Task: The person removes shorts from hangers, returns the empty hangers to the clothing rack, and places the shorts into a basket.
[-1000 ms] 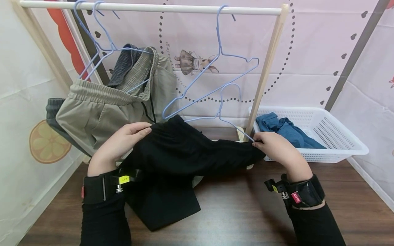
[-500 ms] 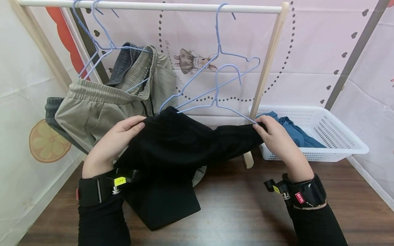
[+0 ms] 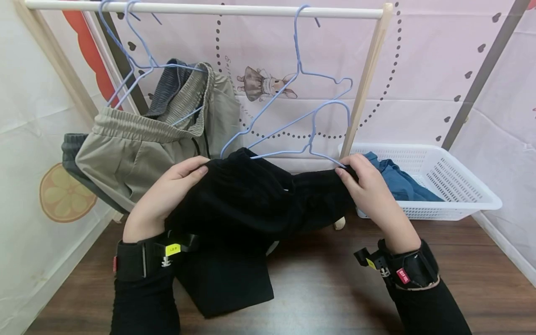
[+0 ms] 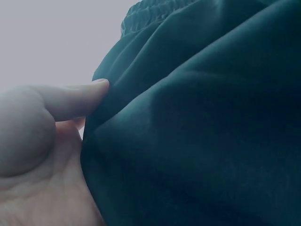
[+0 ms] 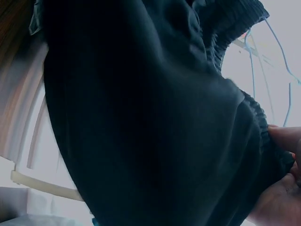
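Head view. I see both black-sleeved forearms enter from the near side of the tabletop point(image 3: 318, 288), slanting forward and inward. The left hand point(image 3: 167, 193) points toward the far edge, its thumb along the near face of the black garment point(image 3: 251, 204), clamped on the cloth. The right hand point(image 3: 372, 188) tips forward and leftward, thumb and fingers clamped on the garment's opposite end. The garment spans the two hands, raised over the tabletop left of its middle, with one leg hanging toward the near edge. A blue hanger point(image 3: 310, 143) rises from its top, one arm ending at the right fingertips; whether they grip the wire too, I cannot tell. Along the far edge stands a rack, its white rail point(image 3: 230, 9) bearing a second blue hanger point(image 3: 299, 65) and, leftward, beige shorts point(image 3: 140, 153). A white basket point(image 3: 469, 186) with blue cloth point(image 3: 402, 181) occupies the far right corner.

Left wrist view. My left thumb lies straight against the garment's side edge, below the gathered waistband point(image 4: 160, 16); the other fingers are mostly hidden behind.

Right wrist view. My right thumb presses the gathered edge, closed together with the fingers; blue wires show beyond.
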